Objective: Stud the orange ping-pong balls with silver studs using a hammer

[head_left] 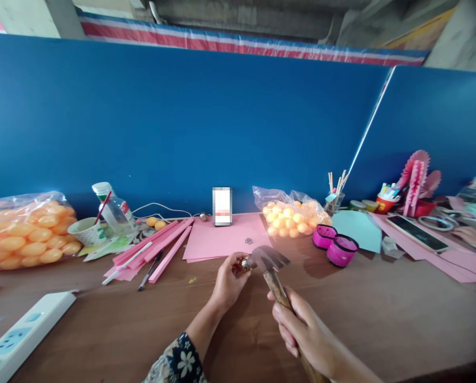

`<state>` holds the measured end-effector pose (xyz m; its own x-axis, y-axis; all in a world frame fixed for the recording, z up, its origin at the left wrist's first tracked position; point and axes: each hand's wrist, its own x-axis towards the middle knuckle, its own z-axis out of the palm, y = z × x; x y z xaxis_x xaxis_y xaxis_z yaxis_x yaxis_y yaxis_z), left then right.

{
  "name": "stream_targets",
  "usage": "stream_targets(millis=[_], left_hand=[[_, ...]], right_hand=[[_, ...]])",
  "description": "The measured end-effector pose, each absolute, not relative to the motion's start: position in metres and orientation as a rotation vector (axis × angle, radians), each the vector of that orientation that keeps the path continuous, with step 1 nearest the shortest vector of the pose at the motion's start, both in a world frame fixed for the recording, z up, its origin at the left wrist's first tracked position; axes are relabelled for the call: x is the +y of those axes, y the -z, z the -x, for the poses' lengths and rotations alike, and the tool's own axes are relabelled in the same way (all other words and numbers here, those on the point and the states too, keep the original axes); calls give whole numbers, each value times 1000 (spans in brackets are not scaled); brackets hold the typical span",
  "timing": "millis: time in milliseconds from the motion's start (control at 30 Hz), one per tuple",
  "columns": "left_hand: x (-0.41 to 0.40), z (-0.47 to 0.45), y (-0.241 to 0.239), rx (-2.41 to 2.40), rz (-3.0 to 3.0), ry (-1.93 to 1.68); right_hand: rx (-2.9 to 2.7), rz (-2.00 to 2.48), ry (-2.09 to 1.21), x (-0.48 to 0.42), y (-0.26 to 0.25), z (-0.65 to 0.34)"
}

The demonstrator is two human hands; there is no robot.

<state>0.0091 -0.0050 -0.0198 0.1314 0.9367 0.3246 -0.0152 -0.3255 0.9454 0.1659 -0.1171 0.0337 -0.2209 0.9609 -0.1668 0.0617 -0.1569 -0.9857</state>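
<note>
My right hand [305, 332] grips the wooden handle of a small claw hammer [270, 259], whose metal head hovers just above the brown table [381, 319]. My left hand [230, 277] pinches a small shiny round metal thing [244, 263] right against the hammer head. A pink paper sheet [225, 239] lies just behind both hands, with a small dark cluster of tiny parts [249, 241] on it.
Bags of orange balls sit at far left [26, 231] and centre right [293, 215]. Pink paper strips [158, 247], a pen [150, 270], a plastic bottle [114, 210], a paper cup [86, 230], two magenta tape rolls [335, 243], a phone [421, 233] and a power strip [18, 335] lie about. Another person's hand [471, 236] rests at far right.
</note>
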Motion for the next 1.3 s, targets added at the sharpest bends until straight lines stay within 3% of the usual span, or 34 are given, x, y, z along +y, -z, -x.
stream_targets(millis=[1300], left_hand=[[-10, -9, 13, 1015, -1623, -1270]], right_hand=[[-1395, 1318, -1452, -116, -38, -166]])
